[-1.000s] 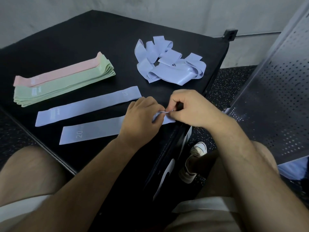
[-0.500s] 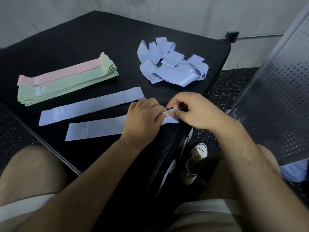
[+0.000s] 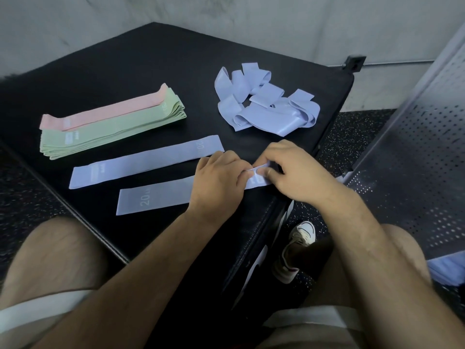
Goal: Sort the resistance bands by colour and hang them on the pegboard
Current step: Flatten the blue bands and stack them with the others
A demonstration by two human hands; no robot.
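A black padded platform [image 3: 151, 71] with a zip and white markings [image 3: 259, 263] down its near side stands in the corner against a grey wall [image 3: 251, 16]. A small black bracket [image 3: 353, 62] on the wall sits just past the platform's far right corner, with a thin line running right from it. Below lies dark speckled flooring [image 3: 352, 137], where a white shoe [image 3: 299, 238] rests beside the platform, and pale shorts [image 3: 37, 313] show at the bottom edge.

Bare forearms [image 3: 130, 283], pale beige shorts [image 3: 37, 331] — lighter hem band, white sneaker [image 3: 300, 238] — dark trim
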